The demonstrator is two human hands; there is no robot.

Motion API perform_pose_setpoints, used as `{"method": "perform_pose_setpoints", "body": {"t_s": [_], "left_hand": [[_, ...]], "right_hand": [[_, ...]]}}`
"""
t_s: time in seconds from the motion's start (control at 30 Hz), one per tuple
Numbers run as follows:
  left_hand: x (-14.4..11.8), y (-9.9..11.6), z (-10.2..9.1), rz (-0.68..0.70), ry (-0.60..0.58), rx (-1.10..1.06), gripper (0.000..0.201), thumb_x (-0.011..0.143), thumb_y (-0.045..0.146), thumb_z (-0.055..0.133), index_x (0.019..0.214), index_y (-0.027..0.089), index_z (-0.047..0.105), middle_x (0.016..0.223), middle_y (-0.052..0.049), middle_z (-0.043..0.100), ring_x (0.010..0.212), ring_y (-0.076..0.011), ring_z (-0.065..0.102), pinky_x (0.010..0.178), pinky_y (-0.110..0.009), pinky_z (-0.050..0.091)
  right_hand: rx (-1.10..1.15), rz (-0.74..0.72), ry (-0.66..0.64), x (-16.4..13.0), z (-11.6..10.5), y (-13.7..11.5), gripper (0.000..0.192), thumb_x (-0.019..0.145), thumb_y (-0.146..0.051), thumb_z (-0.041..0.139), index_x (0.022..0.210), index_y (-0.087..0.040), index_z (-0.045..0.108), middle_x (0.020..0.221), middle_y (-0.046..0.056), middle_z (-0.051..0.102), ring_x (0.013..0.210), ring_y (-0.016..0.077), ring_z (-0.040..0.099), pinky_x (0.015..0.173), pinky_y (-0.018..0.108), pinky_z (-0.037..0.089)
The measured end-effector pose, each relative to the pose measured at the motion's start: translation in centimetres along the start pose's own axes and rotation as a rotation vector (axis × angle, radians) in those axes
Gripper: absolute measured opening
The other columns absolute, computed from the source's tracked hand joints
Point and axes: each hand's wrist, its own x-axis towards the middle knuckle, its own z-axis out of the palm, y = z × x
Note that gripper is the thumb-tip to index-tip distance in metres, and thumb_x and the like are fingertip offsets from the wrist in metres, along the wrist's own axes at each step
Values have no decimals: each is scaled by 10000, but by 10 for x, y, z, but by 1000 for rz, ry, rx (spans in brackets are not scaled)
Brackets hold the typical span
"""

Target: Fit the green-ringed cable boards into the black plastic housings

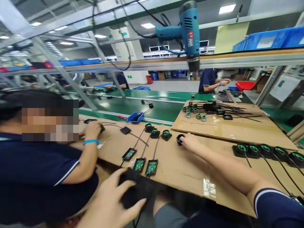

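Note:
My right hand [190, 142] reaches over the cardboard-covered bench and pinches a black round housing [180, 139] at its rim. My left hand [111, 199] is low at the front edge, blurred, with thumb and fingers spread apart. Dark shapes lie behind its fingers, and I cannot make out what they are. Between my hands, several black round housings with green inside [166, 135] stand on the cardboard. Cables run from them to small open black boxes with green circuit boards [151, 167] near the bench edge.
A co-worker [42, 171] sits close on my left, hands over a part. Further cabled housings [254, 150] line the right. Behind lie a cardboard sheet [228, 131] with metal rings and black cables, a blue tray [136, 117] and a green conveyor [159, 110]. A heat gun [190, 31] hangs overhead.

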Motion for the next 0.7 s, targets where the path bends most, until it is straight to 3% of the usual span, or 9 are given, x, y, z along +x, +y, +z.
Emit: {"method": "perform_pose_setpoints", "body": {"t_s": [0.13, 0.2, 0.27, 0.37, 0.47, 0.53, 0.6, 0.7], "left_hand": [[101, 67, 92, 69, -296, -35, 280, 633, 441, 769, 815, 230, 743, 1232, -156, 584, 1127, -383, 579, 957, -515, 528], [132, 84, 125, 45, -380, 16, 324, 655, 453, 761, 831, 181, 740, 1183, -184, 571, 1095, -387, 564, 951, -514, 515], [149, 85, 147, 26, -424, 51, 398, 670, 496, 758, 884, 161, 740, 1190, -190, 550, 1093, -395, 546, 954, -527, 502], [150, 77, 165, -7, -431, 28, 495, 703, 594, 734, 962, 173, 727, 1303, -188, 497, 1144, -408, 525, 967, -553, 496], [138, 80, 166, -27, -314, 30, 619, 709, 662, 730, 1079, 168, 676, 1445, -217, 406, 1320, -471, 408, 1055, -612, 431], [132, 93, 162, 3, -213, 30, 670, 749, 634, 722, 1219, 173, 600, 1486, -225, 383, 1395, -465, 340, 1113, -621, 375], [132, 112, 161, 67, -164, -16, 656, 824, 584, 674, 1322, 188, 514, 1433, -209, 461, 1373, -410, 399, 1127, -579, 379], [146, 142, 170, 126, -214, -34, 641, 839, 580, 657, 1290, 148, 517, 1228, -206, 592, 1191, -388, 539, 1019, -551, 457]], "right_hand": [[86, 50, 23, 13, 25, 37, 470, 955, -511, 547, 1288, -180, 578, 1177, 137, 662, 1063, 245, 615, 853, 312, 463], [111, 98, 122, 22, 21, 70, 551, 984, -562, 450, 1353, -159, 521, 1221, 155, 642, 1101, 255, 590, 905, 338, 448], [60, 197, 244, 34, 10, 119, 522, 1001, -526, 418, 1270, -110, 579, 1212, 192, 638, 1134, 285, 561, 966, 385, 414], [-103, 348, 259, 63, -1, 203, 544, 945, -548, 513, 1144, -60, 647, 1173, 236, 642, 1143, 345, 541, 984, 444, 386], [-107, 391, 72, 92, 5, 262, 597, 884, -608, 572, 1117, -67, 669, 1125, 224, 673, 1054, 321, 587, 917, 406, 422], [-48, 362, -25, 104, 15, 279, 568, 874, -608, 585, 1101, -96, 682, 1097, 199, 693, 975, 287, 612, 851, 368, 443], [-9, 329, -21, 110, 22, 282, 521, 873, -567, 605, 1106, -107, 684, 1099, 194, 694, 945, 276, 615, 822, 357, 448], [33, 333, 42, 106, 21, 268, 444, 871, -480, 621, 1100, -105, 693, 1083, 197, 699, 942, 279, 614, 826, 360, 449]]}}
